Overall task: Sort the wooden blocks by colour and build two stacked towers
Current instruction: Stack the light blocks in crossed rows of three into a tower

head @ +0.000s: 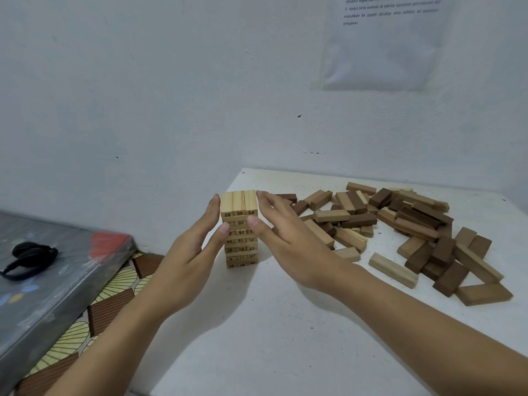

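The worktop (257,338) is white and speckled, and its far edge is set against a pale wall (171,95). A printed sheet (383,52) is taped to the wall, upper right. The worktop's left edge runs diagonally from the wall toward the viewer. Beyond that edge lies a patterned floor covering (114,295), and a grey flat object (57,270) carries a black strap-like item (31,257).

The light-block tower (239,204) stands upright near the left edge, its numbered block ends facing the viewer. The left hand (191,258) lies against the tower's left side and the right hand (288,241) against its right side. The fingers (213,210) of both hands are straight and held close together, with the thumbs touching the front face.

The loose blocks (414,221), light and dark mixed, cover the right half of the worktop. One light block (393,270) lies apart at the pile's near side. The near part of the worktop, in front of the tower, is bare.
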`<state>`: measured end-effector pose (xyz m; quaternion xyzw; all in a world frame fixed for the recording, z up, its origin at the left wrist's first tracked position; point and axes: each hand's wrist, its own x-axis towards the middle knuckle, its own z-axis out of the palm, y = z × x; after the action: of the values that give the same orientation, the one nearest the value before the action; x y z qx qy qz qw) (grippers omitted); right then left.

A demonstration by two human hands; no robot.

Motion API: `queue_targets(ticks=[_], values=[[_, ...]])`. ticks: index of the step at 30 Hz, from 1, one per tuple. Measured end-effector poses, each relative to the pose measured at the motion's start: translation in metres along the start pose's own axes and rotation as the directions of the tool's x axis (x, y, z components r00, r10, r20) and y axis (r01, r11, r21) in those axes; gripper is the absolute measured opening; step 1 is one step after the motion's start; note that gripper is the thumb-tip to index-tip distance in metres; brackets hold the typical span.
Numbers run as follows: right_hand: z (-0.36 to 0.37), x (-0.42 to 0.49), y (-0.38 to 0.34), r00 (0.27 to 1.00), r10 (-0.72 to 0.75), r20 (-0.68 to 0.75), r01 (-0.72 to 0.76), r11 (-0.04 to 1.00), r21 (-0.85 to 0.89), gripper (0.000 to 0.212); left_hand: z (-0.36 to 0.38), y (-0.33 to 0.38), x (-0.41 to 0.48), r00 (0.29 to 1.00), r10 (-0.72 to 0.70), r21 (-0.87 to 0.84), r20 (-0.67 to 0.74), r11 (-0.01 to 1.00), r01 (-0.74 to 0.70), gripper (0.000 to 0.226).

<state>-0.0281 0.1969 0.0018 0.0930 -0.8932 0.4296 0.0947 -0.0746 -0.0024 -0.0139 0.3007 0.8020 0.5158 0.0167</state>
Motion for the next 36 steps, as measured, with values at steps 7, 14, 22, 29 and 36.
queue_targets(ticks=[7, 14, 22, 29, 36], values=[[-0.022, 0.011, -0.009, 0.998, 0.018, -0.063, -0.004, 0.978, 0.21, 0.059, 0.002, 0.004, 0.001, 0.999, -0.018, -0.003, -0.051, 1.0, 0.018, 0.062], [-0.031, 0.017, -0.008, 0.998, -0.04, -0.052, 0.049, 0.983, 0.175, 0.034, 0.002, -0.001, 0.004, 0.999, 0.003, -0.071, -0.051, 0.997, -0.006, 0.063], [-0.028, 0.016, -0.006, 0.998, -0.043, -0.053, 0.051, 0.984, 0.17, 0.029, 0.004, -0.002, 0.004, 0.999, 0.002, -0.074, -0.045, 0.997, -0.006, 0.07], [-0.027, 0.017, -0.005, 0.996, -0.052, -0.069, 0.063, 0.986, 0.155, 0.028, 0.005, -0.002, 0.005, 0.999, 0.002, -0.058, -0.038, 0.998, -0.004, 0.065], [-0.027, 0.018, -0.005, 0.995, -0.066, -0.077, 0.077, 0.987, 0.139, 0.028, 0.004, -0.002, 0.006, 0.999, -0.001, -0.047, -0.037, 0.999, -0.001, 0.065]])
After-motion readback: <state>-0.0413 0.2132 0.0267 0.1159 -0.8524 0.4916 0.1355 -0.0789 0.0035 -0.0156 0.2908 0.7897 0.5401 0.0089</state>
